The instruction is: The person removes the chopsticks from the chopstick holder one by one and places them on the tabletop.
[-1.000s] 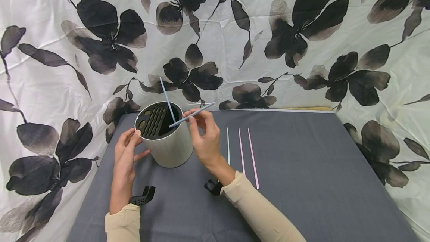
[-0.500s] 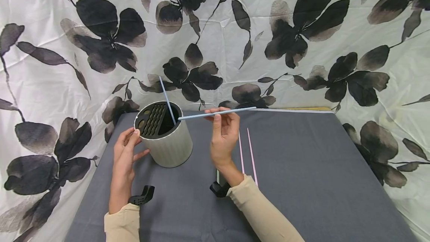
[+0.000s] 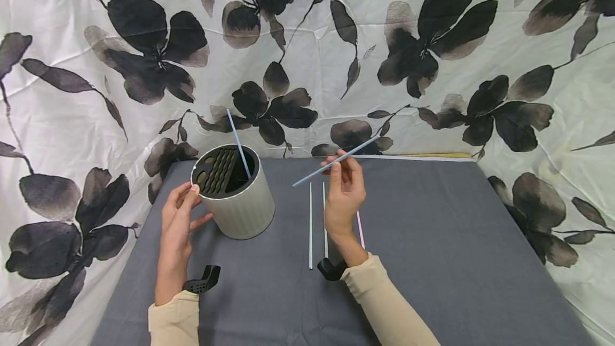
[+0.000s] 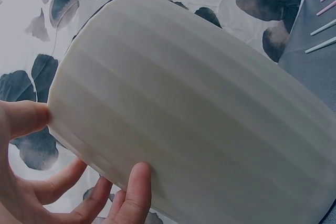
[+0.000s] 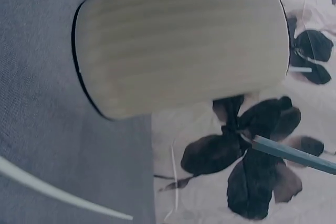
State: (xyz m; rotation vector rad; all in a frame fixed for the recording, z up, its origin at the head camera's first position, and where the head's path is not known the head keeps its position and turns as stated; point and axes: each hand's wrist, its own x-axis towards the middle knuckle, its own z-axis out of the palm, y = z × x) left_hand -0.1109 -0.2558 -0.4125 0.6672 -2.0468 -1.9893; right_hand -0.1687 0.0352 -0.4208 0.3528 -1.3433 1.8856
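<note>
In the head view, my left hand (image 3: pixel 176 223) steadies a ribbed cream utensil holder (image 3: pixel 242 215), with fingertips at its rim and side. Its black top has wavy slots, round holes and one wide opening. A blue chopstick (image 3: pixel 235 131) leans up out of that opening. To the right of the holder, my right hand (image 3: pixel 343 202) pinches a second blue chopstick (image 3: pixel 357 148), raised and slanting up to the right. The right wrist view catches one end of this chopstick (image 5: pixel 294 154), apart from the holder.
Two pale green chopsticks (image 3: pixel 310 228) lie on the grey cloth-covered table (image 3: pixel 456 260), right of the holder. Pink chopsticks (image 3: pixel 360 231) lie beside them, partly behind my right hand; the left wrist view shows two pink tips (image 4: pixel 326 9). Floral fabric (image 3: pixel 355 41) hangs behind the table.
My right hand has moved right, drawing the blue chopstick away from above the holder's opening and turning it on the way. My left hand and the holder stay in place.
</note>
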